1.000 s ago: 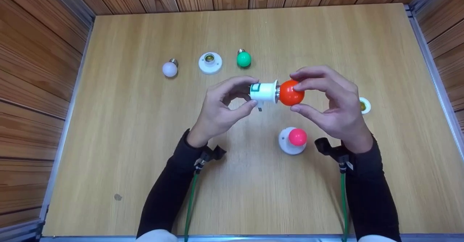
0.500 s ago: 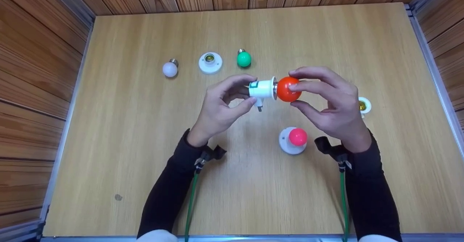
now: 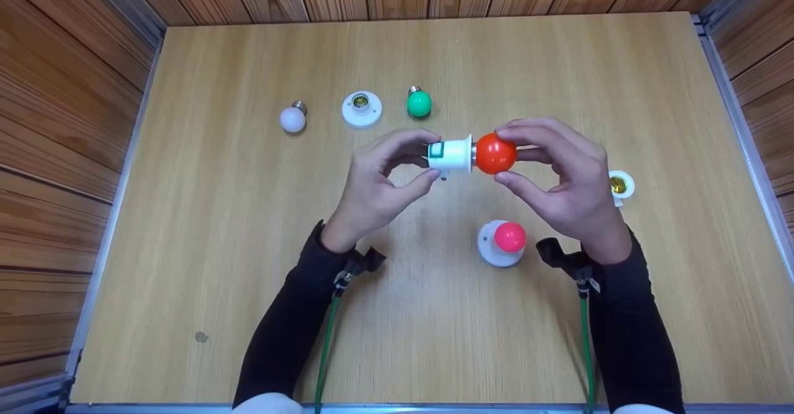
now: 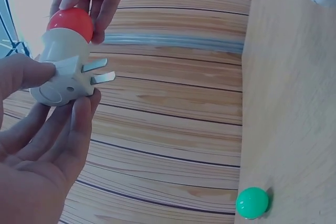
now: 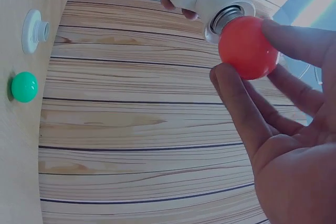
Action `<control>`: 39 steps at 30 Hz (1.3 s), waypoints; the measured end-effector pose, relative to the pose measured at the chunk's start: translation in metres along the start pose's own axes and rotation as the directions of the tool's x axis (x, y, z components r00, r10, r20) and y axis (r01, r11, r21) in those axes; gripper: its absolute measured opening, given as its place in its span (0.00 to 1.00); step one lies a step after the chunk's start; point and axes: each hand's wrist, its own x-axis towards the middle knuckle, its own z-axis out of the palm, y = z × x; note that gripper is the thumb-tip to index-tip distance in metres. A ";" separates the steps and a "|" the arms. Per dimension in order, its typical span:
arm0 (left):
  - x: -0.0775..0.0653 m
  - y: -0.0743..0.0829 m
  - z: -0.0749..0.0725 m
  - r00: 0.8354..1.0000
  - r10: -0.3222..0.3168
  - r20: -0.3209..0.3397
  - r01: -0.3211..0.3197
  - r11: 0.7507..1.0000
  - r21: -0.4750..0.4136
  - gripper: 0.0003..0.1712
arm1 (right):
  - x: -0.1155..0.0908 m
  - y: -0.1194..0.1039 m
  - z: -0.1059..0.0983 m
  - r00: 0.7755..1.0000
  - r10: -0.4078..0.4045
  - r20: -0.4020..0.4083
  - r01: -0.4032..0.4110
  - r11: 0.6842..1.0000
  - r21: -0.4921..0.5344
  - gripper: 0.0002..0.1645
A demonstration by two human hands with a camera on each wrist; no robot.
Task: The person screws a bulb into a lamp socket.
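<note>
In the head view my left hand pinches a white plug-in lamp socket between thumb and fingers, above the table. Two flat metal prongs stick out of its side in the left wrist view. From the right, my right hand grips the round glass of a red light bulb between thumb and fingertips. The bulb's metal screw base sits in the mouth of the socket, with some thread still showing in the right wrist view.
On the table lie a white bulb, a round white lamp holder and a green bulb. Nearer stands a lamp holder bearing a pink bulb. Another white socket lies right of my right hand.
My right hand's fingers have shifted round the red bulb, the index finger now nearer its top. The socket and bulb have tilted slightly; the left hand keeps its grip.
</note>
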 end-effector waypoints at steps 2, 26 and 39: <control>0.000 0.000 0.000 1.000 0.014 -0.009 -0.014 1.000 0.027 0.23 | 0.000 0.000 0.000 1.000 0.023 -0.001 -0.023 1.000 0.007 0.34; 0.001 -0.004 0.002 0.990 0.133 -0.048 -0.127 0.985 0.113 0.21 | -0.002 0.001 -0.005 0.997 0.068 0.042 -0.065 0.994 -0.083 0.34; -0.001 0.001 0.000 0.998 0.066 0.006 -0.067 0.996 0.055 0.23 | 0.001 0.008 -0.004 0.995 -0.101 -0.027 0.100 0.995 -0.020 0.30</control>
